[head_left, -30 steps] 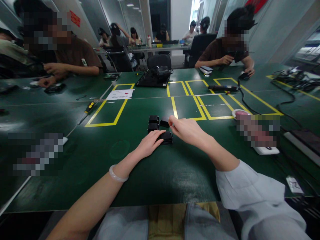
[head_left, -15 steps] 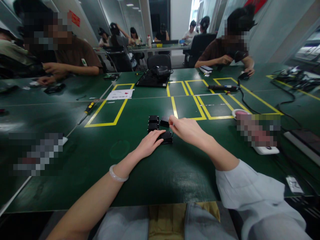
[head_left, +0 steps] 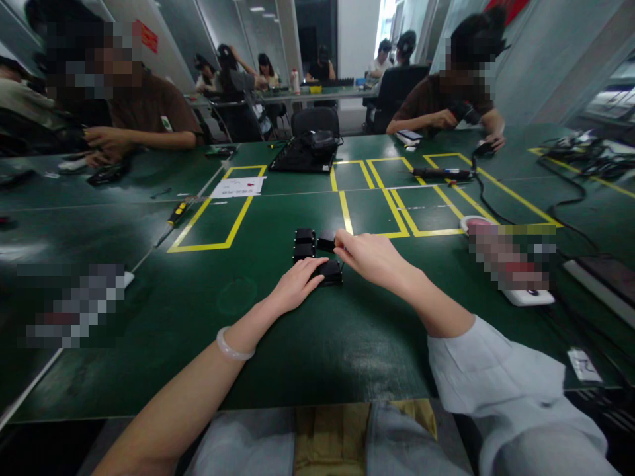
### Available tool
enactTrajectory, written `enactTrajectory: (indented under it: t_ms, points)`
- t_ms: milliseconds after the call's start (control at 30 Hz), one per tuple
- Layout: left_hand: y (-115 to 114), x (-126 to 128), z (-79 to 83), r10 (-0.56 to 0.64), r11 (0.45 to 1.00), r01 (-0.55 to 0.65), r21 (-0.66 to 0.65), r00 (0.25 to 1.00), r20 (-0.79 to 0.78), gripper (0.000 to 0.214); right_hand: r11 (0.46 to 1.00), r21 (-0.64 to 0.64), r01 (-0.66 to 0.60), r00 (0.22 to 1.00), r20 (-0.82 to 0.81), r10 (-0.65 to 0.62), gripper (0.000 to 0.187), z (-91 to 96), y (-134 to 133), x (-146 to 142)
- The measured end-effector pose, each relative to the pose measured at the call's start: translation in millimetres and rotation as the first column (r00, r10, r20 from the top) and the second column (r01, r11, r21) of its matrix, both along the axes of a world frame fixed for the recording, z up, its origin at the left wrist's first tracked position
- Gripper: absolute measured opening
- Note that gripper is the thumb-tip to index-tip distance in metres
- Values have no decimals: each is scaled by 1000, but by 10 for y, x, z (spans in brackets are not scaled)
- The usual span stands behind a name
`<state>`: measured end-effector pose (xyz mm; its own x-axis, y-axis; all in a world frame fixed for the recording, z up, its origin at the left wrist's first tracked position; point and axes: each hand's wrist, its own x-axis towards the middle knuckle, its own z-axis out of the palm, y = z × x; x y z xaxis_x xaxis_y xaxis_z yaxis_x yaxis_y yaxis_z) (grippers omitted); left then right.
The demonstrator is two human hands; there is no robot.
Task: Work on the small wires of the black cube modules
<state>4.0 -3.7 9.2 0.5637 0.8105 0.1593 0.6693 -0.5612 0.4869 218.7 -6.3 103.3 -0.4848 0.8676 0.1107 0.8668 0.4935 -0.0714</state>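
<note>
Several small black blocks lie together on the green table (head_left: 317,344). My left hand (head_left: 296,285) rests flat with its fingers on the nearest black block (head_left: 331,272). My right hand (head_left: 373,256) reaches in from the right and pinches another black block (head_left: 326,241) between fingertips. Two more black blocks (head_left: 304,244) sit stacked just left of that one. A pale bangle (head_left: 233,347) circles my left wrist.
Yellow tape rectangles (head_left: 215,221) mark the table. A black keyboard-like tray (head_left: 302,155), a sheet of paper (head_left: 239,187), a screwdriver (head_left: 177,213), a soldering tool (head_left: 441,174) with cables and a white device (head_left: 528,297) lie around. Other people sit across the table and behind.
My hands have stayed almost still; the right fingertips shifted very slightly on the block. The person at far left moved a hand a little.
</note>
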Motion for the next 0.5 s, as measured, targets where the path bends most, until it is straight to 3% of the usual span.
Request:
enactTrajectory:
  t_ms: [500]
  points:
    - [-3, -2, 3, 3, 1000, -3, 2, 1000, -4, 41, 1000, -5, -19, 999, -34, 19, 26, 7, -14, 1]
